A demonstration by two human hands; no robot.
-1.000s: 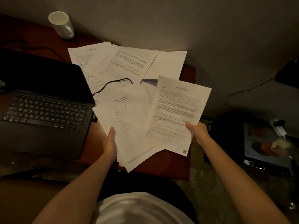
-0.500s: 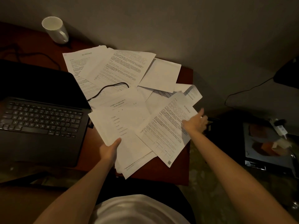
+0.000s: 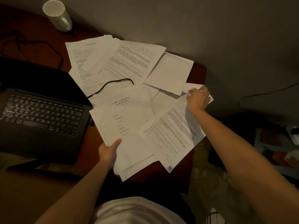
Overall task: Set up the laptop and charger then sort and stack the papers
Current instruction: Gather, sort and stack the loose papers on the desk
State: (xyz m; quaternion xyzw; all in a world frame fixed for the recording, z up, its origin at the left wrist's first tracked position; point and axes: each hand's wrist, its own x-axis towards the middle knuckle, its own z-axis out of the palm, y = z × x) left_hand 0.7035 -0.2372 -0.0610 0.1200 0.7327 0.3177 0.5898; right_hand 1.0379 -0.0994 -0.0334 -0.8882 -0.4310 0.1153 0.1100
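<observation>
Right hand (image 3: 198,99) now farther out, fingers hidden among papers (image 3: 129,70).

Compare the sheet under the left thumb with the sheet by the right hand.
The left-hand sheet carries a few short, widely spaced lines; the right-hand sheet is dense with text and ruled boxes. The left-hand sheet is pinched at its near edge by the left hand; the right-hand sheet lies flat, its far corner at the right hand. The right-hand sheet overlaps the left-hand sheet. Both are white printed pages.
</observation>
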